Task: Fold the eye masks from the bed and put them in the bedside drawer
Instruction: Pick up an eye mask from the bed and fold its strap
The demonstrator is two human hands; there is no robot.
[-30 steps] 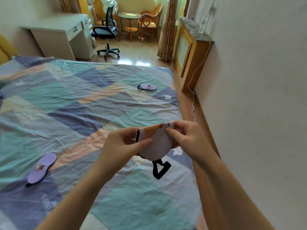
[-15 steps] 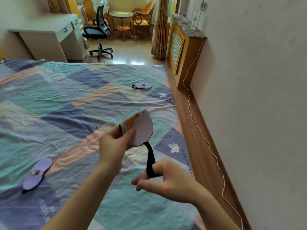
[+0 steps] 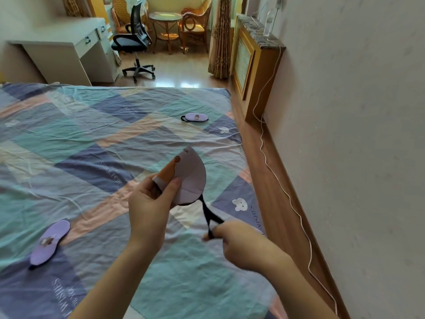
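Note:
My left hand (image 3: pixel 149 203) pinches a lilac eye mask (image 3: pixel 192 178) folded in half, with an orange patch on its upper edge, held up above the bed. Its black elastic strap (image 3: pixel 208 211) runs down and to the right, pulled taut by my right hand (image 3: pixel 239 241), which is closed around the strap's end. Two more lilac eye masks lie flat on the patchwork bedspread (image 3: pixel 92 139): one (image 3: pixel 49 242) near the left, one (image 3: pixel 195 117) far toward the bed's foot on the right. No bedside drawer is in view.
A wooden floor strip (image 3: pixel 271 192) with a white cable (image 3: pixel 285 187) runs between bed and wall on the right. Beyond the bed stand a wooden radiator cabinet (image 3: pixel 255 58), a white desk (image 3: pixel 69 49), a black office chair (image 3: pixel 133 40) and wicker chairs.
My right hand let go of the folded mask's edge, dropped down and took the black strap, pulling it taut. My left hand tilted the folded mask upright.

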